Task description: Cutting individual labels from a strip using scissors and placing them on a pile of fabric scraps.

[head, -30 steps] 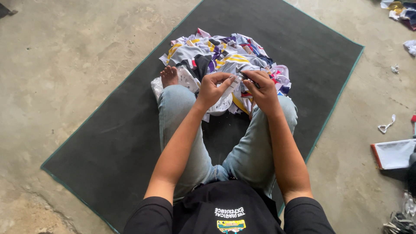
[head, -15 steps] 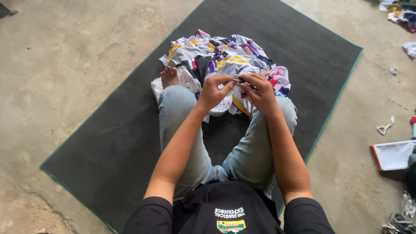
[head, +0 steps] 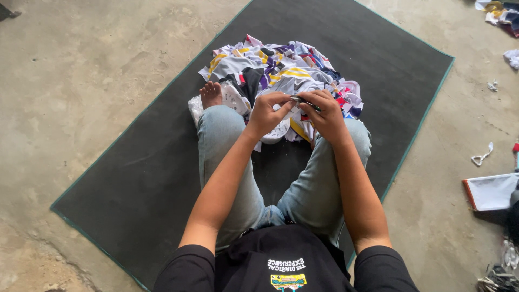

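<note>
I sit cross-legged in light jeans on a dark green mat [head: 135, 178]. A heap of mixed cloth scraps [head: 281, 67], white, purple, yellow and red, lies in front of my knees. My left hand [head: 267, 113] and my right hand [head: 324, 113] meet over the near edge of the heap. Both pinch the same small pale scrap of cloth [head: 294, 103] between their fingertips. A thin dark object shows at my right hand's fingertips; what it is cannot be made out. My bare foot [head: 210, 94] rests left of the heap.
Bare concrete floor [head: 81, 65] surrounds the mat. A white sheet with a red edge [head: 489, 192] lies at the right, a small white scrap [head: 481, 158] above it. More cloth pieces [head: 500, 13] lie at the top right corner.
My hands have drawn a little closer together over the scrap and the fingers have shifted on it. The heap and my legs stay as they were.
</note>
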